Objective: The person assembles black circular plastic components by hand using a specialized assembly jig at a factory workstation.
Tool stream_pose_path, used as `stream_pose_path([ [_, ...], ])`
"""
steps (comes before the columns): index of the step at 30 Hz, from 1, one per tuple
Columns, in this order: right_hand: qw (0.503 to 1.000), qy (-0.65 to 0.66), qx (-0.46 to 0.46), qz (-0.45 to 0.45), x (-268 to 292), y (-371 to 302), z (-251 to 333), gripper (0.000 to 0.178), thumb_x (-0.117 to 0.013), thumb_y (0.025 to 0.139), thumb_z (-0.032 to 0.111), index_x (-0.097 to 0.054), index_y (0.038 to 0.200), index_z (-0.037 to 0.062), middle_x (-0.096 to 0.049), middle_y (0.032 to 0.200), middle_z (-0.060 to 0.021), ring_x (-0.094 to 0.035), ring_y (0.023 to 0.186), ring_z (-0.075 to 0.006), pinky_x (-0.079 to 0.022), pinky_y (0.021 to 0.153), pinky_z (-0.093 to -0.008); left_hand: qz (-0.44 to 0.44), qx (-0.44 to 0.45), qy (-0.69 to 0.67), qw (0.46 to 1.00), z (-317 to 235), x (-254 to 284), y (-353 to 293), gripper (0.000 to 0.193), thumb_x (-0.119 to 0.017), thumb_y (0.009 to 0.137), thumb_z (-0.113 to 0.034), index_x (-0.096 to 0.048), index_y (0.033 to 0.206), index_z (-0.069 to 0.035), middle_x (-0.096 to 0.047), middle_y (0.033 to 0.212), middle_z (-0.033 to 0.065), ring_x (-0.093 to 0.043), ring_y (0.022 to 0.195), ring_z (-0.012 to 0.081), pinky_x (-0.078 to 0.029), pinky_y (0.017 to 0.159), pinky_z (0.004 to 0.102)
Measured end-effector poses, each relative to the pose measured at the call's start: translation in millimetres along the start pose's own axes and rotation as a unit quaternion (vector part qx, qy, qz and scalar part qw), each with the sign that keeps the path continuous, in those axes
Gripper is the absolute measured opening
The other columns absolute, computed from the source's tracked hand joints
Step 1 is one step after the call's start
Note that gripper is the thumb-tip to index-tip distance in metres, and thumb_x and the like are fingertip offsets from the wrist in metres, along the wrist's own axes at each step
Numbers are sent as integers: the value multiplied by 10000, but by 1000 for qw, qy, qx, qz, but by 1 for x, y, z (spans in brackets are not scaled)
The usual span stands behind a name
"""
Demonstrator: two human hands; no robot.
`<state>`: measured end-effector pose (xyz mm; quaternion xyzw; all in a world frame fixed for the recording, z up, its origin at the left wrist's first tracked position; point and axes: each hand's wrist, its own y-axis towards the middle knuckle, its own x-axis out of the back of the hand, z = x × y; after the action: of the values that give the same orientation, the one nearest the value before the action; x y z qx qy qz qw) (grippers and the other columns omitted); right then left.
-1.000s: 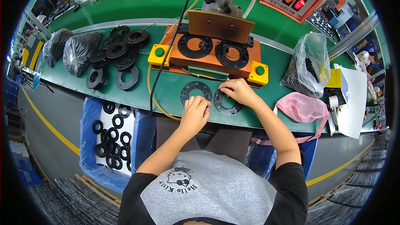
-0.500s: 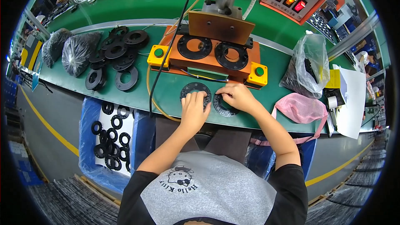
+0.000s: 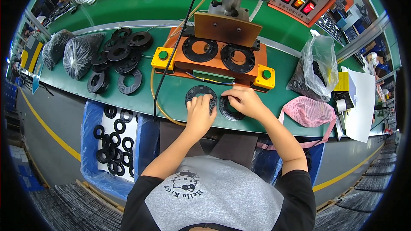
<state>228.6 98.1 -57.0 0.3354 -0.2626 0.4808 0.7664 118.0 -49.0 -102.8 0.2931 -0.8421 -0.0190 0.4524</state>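
Observation:
Two black ring-shaped parts lie side by side on the green bench in front of me. My left hand [image 3: 200, 112] rests on the left ring [image 3: 195, 93], fingers spread over its near edge. My right hand [image 3: 243, 101] presses its fingertips on the right ring [image 3: 229, 111], which it partly hides. Just beyond them stands an orange press fixture [image 3: 218, 57] with two more black rings seated in its round nests, a yellow button box with a green button at each end.
A pile of black rings [image 3: 120, 57] and two dark bags [image 3: 79, 53] sit at the left. A blue-lined bin of rings [image 3: 112, 139] stands below the bench. A clear bag [image 3: 317, 68], a pink mesh pouch [image 3: 308, 111] and papers [image 3: 359, 102] lie to the right.
Both hands have slid slightly forward over the two rings on the bench. The rings stay in place.

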Motion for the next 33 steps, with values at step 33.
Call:
stream_pose_path([
  [33,766,541,-124,-325,20,-21,45,156,-531,875,164,-580,857,16,-613,963,-118,-574,942,-208,-444,788,-289,-58,-191,121,972,64,102,136,122,-673,723,-182,-637,782,-81,-474,1141,121,-367,1161,304,-253,937,467],
])
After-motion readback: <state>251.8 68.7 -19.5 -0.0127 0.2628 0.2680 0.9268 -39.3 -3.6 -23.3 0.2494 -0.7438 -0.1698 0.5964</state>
